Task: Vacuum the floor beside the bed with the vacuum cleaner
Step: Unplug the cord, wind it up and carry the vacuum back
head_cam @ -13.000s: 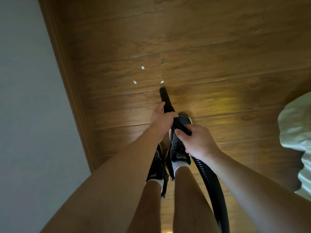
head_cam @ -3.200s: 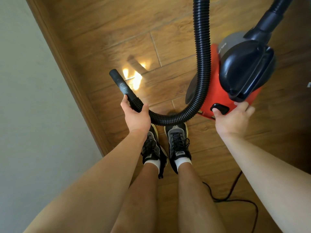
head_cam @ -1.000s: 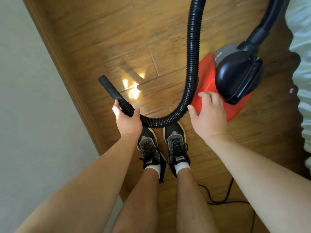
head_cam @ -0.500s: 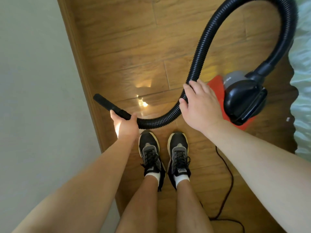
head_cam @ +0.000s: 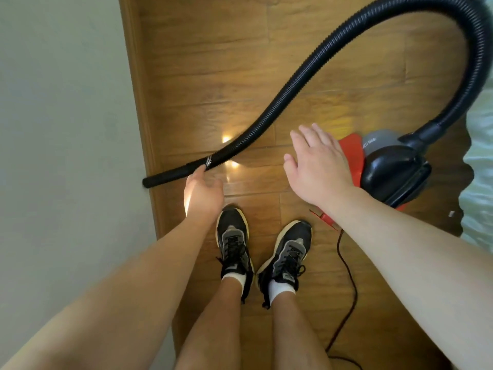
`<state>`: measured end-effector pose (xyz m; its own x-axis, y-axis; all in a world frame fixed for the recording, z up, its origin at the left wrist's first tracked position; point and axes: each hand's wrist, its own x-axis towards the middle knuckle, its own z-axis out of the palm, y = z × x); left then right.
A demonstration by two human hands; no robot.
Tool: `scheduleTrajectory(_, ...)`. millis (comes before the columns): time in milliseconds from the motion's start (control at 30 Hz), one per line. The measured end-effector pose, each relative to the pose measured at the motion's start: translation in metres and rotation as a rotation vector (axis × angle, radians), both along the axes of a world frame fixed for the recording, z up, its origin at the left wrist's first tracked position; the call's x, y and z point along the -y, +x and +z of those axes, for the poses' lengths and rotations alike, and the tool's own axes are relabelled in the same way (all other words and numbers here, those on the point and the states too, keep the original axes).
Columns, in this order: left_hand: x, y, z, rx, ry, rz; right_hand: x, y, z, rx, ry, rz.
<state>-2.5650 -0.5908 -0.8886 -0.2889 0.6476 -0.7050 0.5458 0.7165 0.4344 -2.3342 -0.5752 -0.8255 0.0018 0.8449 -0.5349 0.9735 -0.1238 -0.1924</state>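
Note:
The vacuum cleaner [head_cam: 392, 169], red with a black and grey top, stands on the wooden floor [head_cam: 202, 76] at the right, close to the bed [head_cam: 480, 161]. Its black ribbed hose [head_cam: 293, 84] arcs up from the body and runs down to the left. The black nozzle [head_cam: 170, 176] lies low with its tip at the baseboard. My left hand [head_cam: 204, 192] is just behind the nozzle with its fingers loose, one fingertip at the hose cuff and no grip on it. My right hand [head_cam: 318, 166] hovers open, fingers spread, over the red front of the vacuum cleaner.
A pale wall [head_cam: 66, 156] with a wooden baseboard [head_cam: 137, 102] bounds the left side. My two black shoes [head_cam: 234, 244] stand on the floor below my hands. The dark power cord [head_cam: 346, 276] trails from the vacuum cleaner toward the bottom right.
My left hand has let go of the nozzle, which now lies with its tip at the baseboard. My right hand has come off the hose and opened.

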Motion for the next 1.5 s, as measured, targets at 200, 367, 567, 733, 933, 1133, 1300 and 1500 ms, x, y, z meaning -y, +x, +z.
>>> scheduleTrajectory(200, -0.021, 0.005, 0.017, -0.211, 0.202, -0.660, 0.002, 0.003, 0.006, -0.006, -0.010, -0.007)
scheduleTrajectory(367, -0.042, 0.008, 0.031, -0.252, 0.207, -0.847, -0.002, 0.003, 0.015, -0.013, -0.008, 0.007)
scheduleTrajectory(567, -0.054, 0.009, 0.066, -0.261, 0.229, -0.863, -0.013, 0.004, 0.039, -0.008, -0.003, 0.030)
scheduleTrajectory(733, -0.064, 0.008, 0.107, -0.294, 0.282, -0.869, -0.021, 0.004, 0.072, -0.027, 0.033, 0.029)
scheduleTrajectory(933, -0.085, 0.011, 0.172, -0.315, 0.354, -0.845, -0.027, -0.001, 0.126, -0.031, 0.071, 0.014)
scheduleTrajectory(1133, -0.114, 0.022, 0.253, -0.290, 0.391, -0.908, -0.031, 0.000, 0.197, -0.041, 0.139, -0.027)
scheduleTrajectory(1300, -0.125, 0.028, 0.321, -0.297, 0.444, -0.957, -0.030, 0.004, 0.266, -0.057, 0.186, -0.090)
scheduleTrajectory(1500, -0.118, 0.031, 0.402, -0.284, 0.520, -0.954, -0.015, 0.018, 0.350, 0.004, 0.330, -0.081)
